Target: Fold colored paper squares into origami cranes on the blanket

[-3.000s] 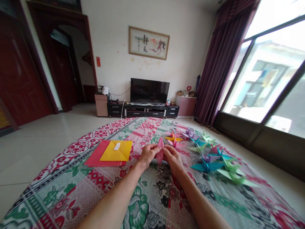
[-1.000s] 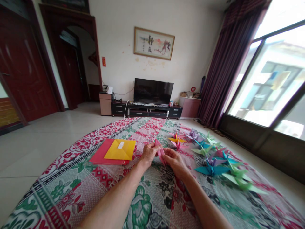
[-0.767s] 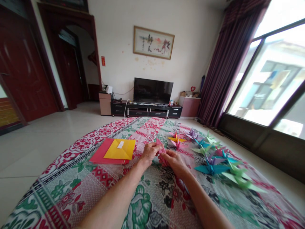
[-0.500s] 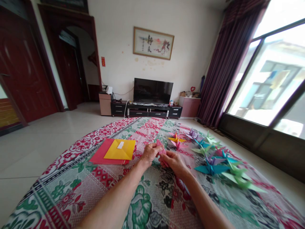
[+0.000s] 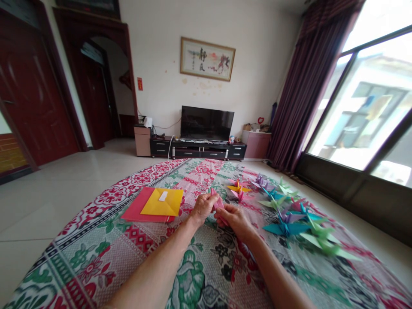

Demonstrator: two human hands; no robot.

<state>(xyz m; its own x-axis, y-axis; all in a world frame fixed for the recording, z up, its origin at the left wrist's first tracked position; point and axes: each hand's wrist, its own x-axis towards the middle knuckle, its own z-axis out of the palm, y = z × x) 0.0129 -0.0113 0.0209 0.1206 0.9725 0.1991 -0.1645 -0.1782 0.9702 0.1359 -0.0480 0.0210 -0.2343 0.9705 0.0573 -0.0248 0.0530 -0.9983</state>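
Here, folded pink paper [image 5: 219, 204] slants between the hands [image 5: 203, 207], both of them pinching it.

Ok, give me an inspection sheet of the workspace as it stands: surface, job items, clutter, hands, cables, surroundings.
Surface: floral cloth, rounded at the far edge.
Job items: pink folded paper; paper cranes grouped at right; yellow paper partly over red paper at left.
Clutter: small white piece on the yellow paper; loose or stuck, cannot tell.
Hands: left hand and right hand both pinching the pink folded paper.
Cables: white cable hanging before the black TV stand.
Surroundings: television on the stand, framed picture above, purple curtain and window at right.
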